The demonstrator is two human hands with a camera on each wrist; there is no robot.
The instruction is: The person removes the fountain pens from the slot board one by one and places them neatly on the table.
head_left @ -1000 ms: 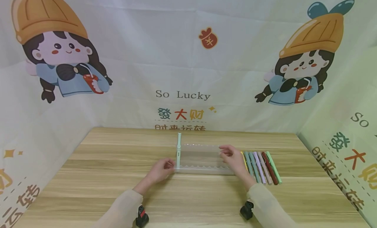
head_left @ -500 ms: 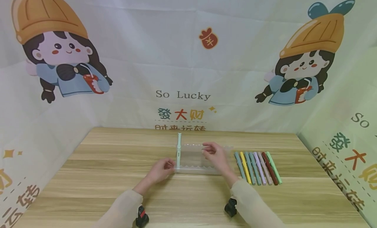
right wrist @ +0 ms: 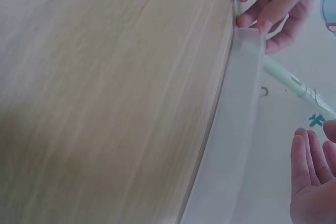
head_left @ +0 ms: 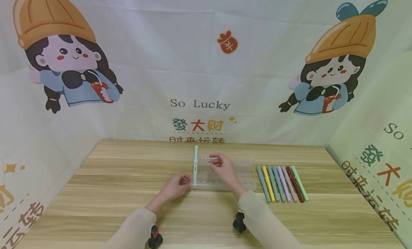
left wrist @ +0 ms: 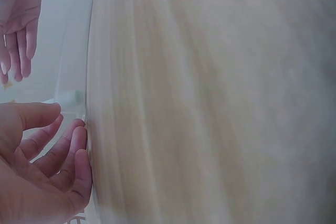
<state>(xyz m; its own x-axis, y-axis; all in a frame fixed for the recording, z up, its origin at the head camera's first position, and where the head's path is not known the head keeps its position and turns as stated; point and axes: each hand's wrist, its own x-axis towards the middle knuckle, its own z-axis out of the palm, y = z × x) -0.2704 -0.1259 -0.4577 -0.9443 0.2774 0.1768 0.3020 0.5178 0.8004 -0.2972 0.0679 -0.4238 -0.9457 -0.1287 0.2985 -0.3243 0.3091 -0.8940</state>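
Observation:
A clear plastic pen rack (head_left: 210, 186) with scalloped slots stands mid-table. In its leftmost slot a mint-green pen (head_left: 195, 168) leans nearly upright, its cap end above the rack's back edge. My left hand (head_left: 176, 186) holds the rack's left end, thumb and fingers around the corner, as the right wrist view shows the same pen (right wrist: 289, 80) beside that hand (right wrist: 286, 3). Over the middle of the rack is my right hand (head_left: 224, 170), holding nothing, its fingers loosely bent and partly covering the rack's back panel. From the right wrist, these fingers (right wrist: 310, 163) look relaxed.
To the right of the rack lies a row of several capped pens: blue-grey (head_left: 263, 184), yellow (head_left: 268, 184), lilac (head_left: 284, 184), dark red (head_left: 295, 184) and light green (head_left: 300, 183) among them. A printed cloth (head_left: 257, 81) rises behind the wooden table (head_left: 128, 170).
My empty right hand has moved left, from the rack's right end to over its middle, uncovering the nearest pens of the row. The left hand has stayed at the left end.

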